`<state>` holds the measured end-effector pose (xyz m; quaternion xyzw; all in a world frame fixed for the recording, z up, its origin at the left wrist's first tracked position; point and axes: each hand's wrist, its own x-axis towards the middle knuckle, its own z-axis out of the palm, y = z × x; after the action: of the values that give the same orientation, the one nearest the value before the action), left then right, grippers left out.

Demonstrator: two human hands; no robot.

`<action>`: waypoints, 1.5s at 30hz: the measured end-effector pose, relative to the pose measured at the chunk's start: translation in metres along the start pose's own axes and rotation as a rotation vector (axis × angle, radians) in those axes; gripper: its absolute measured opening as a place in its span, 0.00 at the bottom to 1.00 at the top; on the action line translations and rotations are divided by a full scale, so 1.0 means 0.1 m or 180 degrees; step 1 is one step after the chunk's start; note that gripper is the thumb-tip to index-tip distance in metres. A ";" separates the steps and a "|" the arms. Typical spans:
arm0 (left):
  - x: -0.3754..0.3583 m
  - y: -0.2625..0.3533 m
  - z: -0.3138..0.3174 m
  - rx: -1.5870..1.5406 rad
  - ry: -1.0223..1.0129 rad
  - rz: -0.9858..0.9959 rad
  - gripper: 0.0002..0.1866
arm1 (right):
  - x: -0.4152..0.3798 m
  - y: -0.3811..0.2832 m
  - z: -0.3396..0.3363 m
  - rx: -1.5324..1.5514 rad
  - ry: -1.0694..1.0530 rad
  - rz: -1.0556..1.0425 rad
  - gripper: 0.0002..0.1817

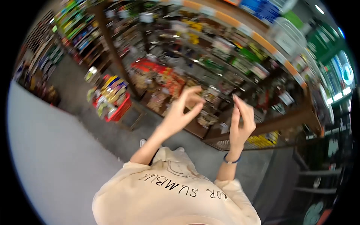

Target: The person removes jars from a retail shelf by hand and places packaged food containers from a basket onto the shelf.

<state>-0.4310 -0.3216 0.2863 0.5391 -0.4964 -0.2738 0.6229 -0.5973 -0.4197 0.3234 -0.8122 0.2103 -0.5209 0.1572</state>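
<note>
My left hand (pixel 183 111) is raised in front of the shelving, its fingers curved and the thumb held apart from them. Nothing shows in the gap between them. To its right is my right hand (pixel 242 122), with fingers stretched upward and the thumb a little apart. I see nothing in it either. A dark blue band (pixel 231 161) circles the right wrist. Both hands are in the air, apart from each other, in front of the wooden shelf unit (pixel 210 135). Red-topped packets (pixel 165 77) lie on its lower shelf beyond my left hand. Blur hides finer detail.
A red basket (pixel 122 108) full of packaged goods stands on a small stand at the left. A pale grey surface (pixel 48 150) fills the lower left. More stocked shelves (pixel 78 32) stand at the far left, and a clear plastic bin (pixel 287 35) sits at the upper right.
</note>
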 end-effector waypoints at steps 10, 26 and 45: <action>-2.30 -0.98 -1.16 0.0387 -0.0078 -0.2170 0.22 | -2.05 -0.49 1.63 0.0250 -0.2198 0.1340 0.09; -3.65 -1.14 -2.60 -0.0166 0.1181 -0.2500 0.28 | -2.30 -1.47 3.96 0.0277 -0.4431 0.0359 0.23; -3.37 -1.33 -4.02 -0.0076 0.1533 -0.3018 0.26 | -2.07 -1.74 5.32 -0.0172 -0.5440 0.0383 0.33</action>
<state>-0.1587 0.0989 0.0814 0.7448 -0.0381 -0.3994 0.5332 -0.1570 -0.1456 0.0279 -0.9170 0.0747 0.2845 0.2696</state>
